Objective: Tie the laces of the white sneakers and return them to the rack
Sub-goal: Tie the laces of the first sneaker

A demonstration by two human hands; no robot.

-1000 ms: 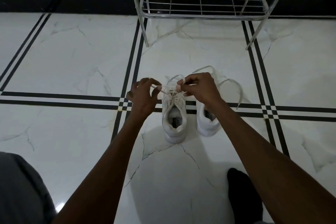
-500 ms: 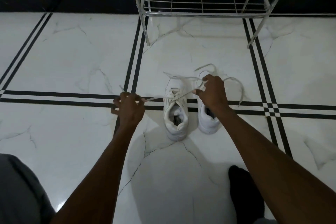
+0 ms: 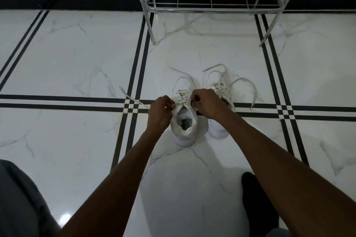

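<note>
Two white sneakers stand side by side on the marble floor, toes pointing away from me. On the left sneaker point(image 3: 184, 121), my left hand point(image 3: 160, 112) pinches a lace at the left side of the tongue and my right hand point(image 3: 207, 103) pinches a lace at the right side. One lace end point(image 3: 131, 98) trails left across the floor; another lies over the toe. The right sneaker point(image 3: 218, 131) is partly hidden by my right wrist, and its laces point(image 3: 242, 82) lie loose in loops. The metal wire rack point(image 3: 212, 8) stands beyond the shoes, its lowest shelf bare.
White marble tiles with black stripe lines cover the floor point(image 3: 77, 54). A black skirting band point(image 3: 67, 0) runs along the wall behind the rack. My dark-socked foot point(image 3: 258, 198) is at the lower right and my grey-clad knee point(image 3: 17, 198) at the lower left.
My hands, which pulled the left sneaker's laces wide apart half a second ago, have come back together at the top of its tongue. The sneakers have stayed in place.
</note>
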